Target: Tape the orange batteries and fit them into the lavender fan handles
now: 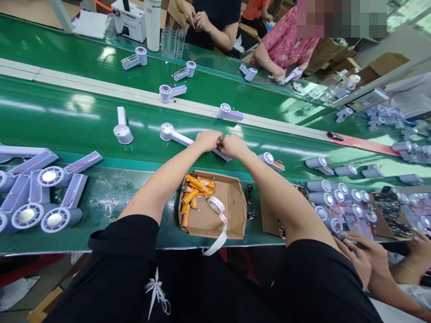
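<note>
My left hand (208, 140) and my right hand (231, 146) meet over the green belt, fingertips curled together. Whatever they pinch is too small or hidden to make out. Under them lies a pale lavender handheld fan (167, 131), its round head to the left and its long handle passing beneath my fingers. Whether my hands touch that handle, I cannot tell. Nearer to me, a shallow cardboard tray (237, 204) holds several orange battery cells (190, 196) and a roll of white label tape (215, 204), whose loose strip hangs over the front edge.
Several open fan housings (54, 176) are piled on the left. Another fan (123, 133) lies on the belt (84, 121). Small circuit boards (249, 194) sit right of the tray. More fan bodies (319, 186) and a co-worker's hands (360, 255) are at right. Two people work across the line.
</note>
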`<control>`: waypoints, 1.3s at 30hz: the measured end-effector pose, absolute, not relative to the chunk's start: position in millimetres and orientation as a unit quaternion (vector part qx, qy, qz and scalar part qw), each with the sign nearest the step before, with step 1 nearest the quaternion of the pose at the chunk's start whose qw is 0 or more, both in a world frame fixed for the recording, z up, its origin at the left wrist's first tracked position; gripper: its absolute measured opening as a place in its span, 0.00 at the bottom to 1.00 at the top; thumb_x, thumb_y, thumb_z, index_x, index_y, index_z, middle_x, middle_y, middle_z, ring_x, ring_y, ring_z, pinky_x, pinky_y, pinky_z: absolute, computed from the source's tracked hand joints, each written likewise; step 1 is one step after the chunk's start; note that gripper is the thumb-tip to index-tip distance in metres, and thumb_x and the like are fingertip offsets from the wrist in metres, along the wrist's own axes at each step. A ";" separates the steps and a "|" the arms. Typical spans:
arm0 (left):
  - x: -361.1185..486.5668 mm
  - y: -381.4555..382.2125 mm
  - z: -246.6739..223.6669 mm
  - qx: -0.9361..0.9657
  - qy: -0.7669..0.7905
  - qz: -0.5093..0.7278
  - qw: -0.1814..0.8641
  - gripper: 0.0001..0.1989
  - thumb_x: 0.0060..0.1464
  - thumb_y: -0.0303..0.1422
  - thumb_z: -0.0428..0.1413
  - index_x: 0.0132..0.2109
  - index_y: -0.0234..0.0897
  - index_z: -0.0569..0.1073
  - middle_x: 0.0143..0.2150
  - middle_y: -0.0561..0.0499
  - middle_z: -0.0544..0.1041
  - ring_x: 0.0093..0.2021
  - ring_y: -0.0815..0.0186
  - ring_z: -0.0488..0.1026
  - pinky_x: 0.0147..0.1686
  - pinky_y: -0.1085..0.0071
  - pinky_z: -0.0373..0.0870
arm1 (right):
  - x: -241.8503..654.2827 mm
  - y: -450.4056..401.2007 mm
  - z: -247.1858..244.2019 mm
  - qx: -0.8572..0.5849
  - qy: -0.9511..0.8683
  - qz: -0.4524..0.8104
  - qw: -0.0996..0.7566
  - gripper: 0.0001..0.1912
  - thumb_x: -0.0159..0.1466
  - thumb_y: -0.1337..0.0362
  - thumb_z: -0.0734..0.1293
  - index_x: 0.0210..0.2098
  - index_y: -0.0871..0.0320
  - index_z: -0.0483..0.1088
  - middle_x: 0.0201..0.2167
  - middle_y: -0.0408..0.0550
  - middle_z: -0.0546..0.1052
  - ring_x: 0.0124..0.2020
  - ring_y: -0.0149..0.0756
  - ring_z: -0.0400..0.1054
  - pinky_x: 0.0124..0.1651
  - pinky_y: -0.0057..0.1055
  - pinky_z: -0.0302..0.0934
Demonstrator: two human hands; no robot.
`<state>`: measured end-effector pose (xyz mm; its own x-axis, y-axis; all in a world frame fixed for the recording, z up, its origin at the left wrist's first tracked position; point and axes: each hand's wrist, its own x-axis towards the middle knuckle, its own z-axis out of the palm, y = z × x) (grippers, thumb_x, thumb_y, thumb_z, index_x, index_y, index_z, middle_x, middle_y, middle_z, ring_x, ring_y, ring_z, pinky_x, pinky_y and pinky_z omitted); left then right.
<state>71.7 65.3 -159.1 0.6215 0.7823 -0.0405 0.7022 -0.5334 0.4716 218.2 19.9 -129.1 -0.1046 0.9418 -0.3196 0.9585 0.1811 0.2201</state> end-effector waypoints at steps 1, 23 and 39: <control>72.9 65.8 -159.0 0.871 0.425 0.088 0.229 0.09 0.70 0.35 0.57 0.51 0.45 0.82 0.56 0.44 0.85 0.58 0.50 0.81 0.51 0.61 0.73 | 220.8 18.8 -128.5 0.635 0.747 -0.020 0.197 0.22 0.75 0.59 0.62 0.53 0.63 0.85 0.50 0.67 0.86 0.55 0.59 0.81 0.54 0.40 0.71; 101.6 61.5 -153.5 0.876 0.416 0.073 0.235 0.11 0.69 0.32 0.57 0.53 0.43 0.82 0.57 0.40 0.84 0.59 0.49 0.80 0.54 0.60 0.73 | 247.9 11.9 -125.6 0.715 0.672 -0.081 0.175 0.18 0.72 0.51 0.67 0.47 0.56 0.84 0.47 0.61 0.87 0.53 0.56 0.81 0.52 0.41 0.73; 122.9 56.5 -148.7 0.879 0.407 0.064 0.240 0.14 0.70 0.31 0.56 0.57 0.44 0.82 0.59 0.43 0.84 0.61 0.52 0.79 0.57 0.61 0.74 | 290.2 -20.9 -118.0 0.733 0.674 -0.052 0.076 0.21 0.74 0.60 0.61 0.49 0.60 0.86 0.45 0.61 0.88 0.52 0.56 0.83 0.57 0.43 0.71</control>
